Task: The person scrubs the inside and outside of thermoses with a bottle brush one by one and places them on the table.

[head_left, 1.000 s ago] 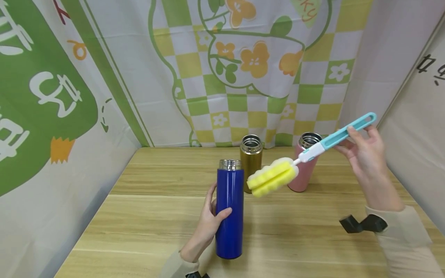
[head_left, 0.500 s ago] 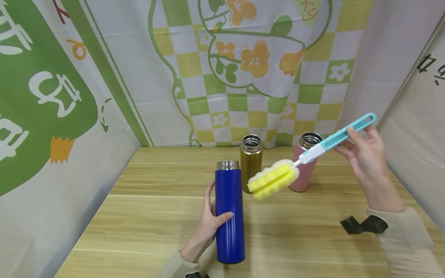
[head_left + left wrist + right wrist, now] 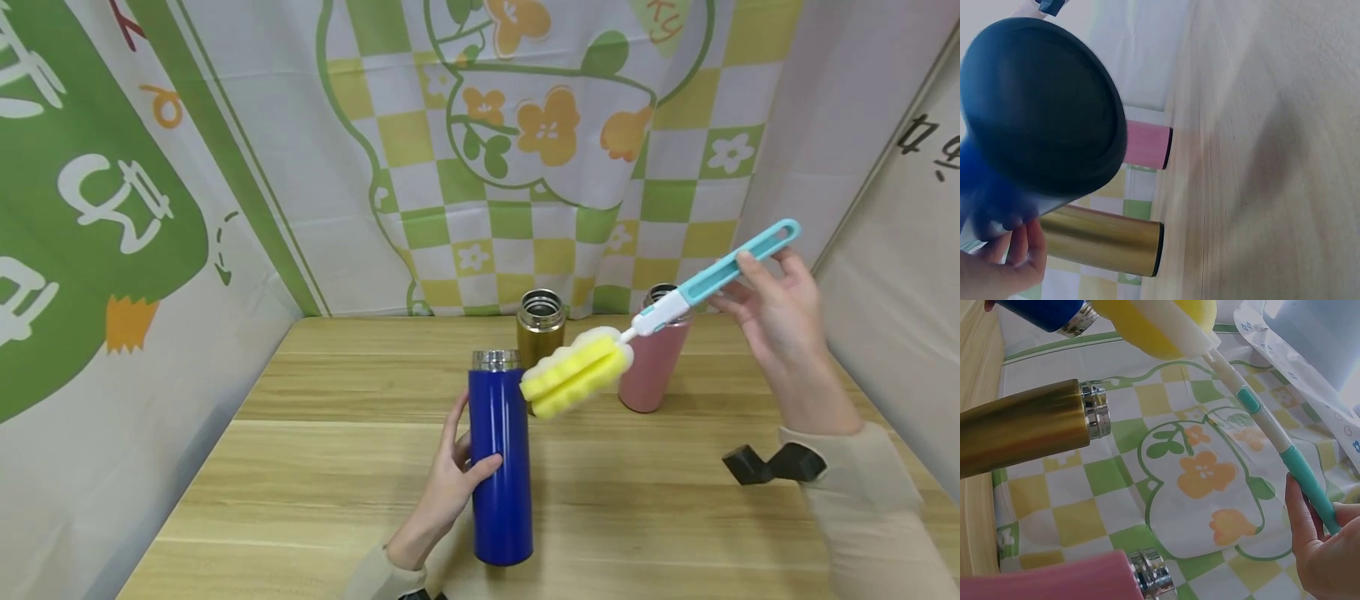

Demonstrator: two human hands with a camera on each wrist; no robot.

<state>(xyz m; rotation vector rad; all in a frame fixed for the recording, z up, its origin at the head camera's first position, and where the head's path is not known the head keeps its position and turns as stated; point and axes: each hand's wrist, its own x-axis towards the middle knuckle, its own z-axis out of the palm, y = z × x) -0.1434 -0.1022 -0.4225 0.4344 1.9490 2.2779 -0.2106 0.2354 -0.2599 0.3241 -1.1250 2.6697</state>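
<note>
Over a pale wood-grain surface, you hold a blue insulated bottle in your left hand, thumb across its front and fingers curled behind. The bottle, tall and straight-sided, wears a deep, glossy blue finish streaked with light and topped by a shiny silver neck; seen from the left wrist, its round base is dark and raised clear of the surface. In your right hand, thumb and fingers grip a sponge bottle brush by its turquoise handle, which ends in a loop. The brush slants down through a white neck and thin white stem to a lobed sponge head, bright yellow with white sections, held in the air just beside the blue bottle's upper part. Behind stand a gold insulated bottle, partly hidden by the sponge, and a pink insulated bottle, its silver neck partly covered by the brush; both are upright on the surface. A fabric backdrop of green, yellow and white checks with orange flowers hangs beyond.
</note>
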